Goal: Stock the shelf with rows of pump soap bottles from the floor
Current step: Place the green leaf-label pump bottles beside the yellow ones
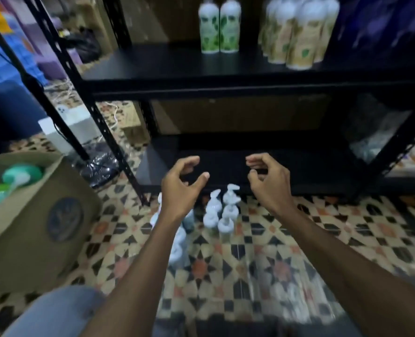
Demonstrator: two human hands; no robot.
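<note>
Head view: my left fingers (190, 161) and right fingers (256, 163) hang half-curled, holding nothing, mid-frame just above the pump soap bottles (226, 224), white-capped, clear-bodied, clustered upright on the patterned floor (323, 229).

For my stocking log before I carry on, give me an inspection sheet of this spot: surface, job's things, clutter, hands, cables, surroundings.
Surface: patterned tile floor; black bottom shelf beyond it.
Job's things: white pump bottles standing in rows on the floor before the shelf, some hidden by the left forearm.
Clutter: open cardboard box at left holding green items.
Hands: left hand and right hand hold nothing, fingers curved apart, above the bottles.
Cables: white cord on the floor behind the shelf upright.
Surroundings: labelled bottles on the upper shelf; blue crates far left.
</note>
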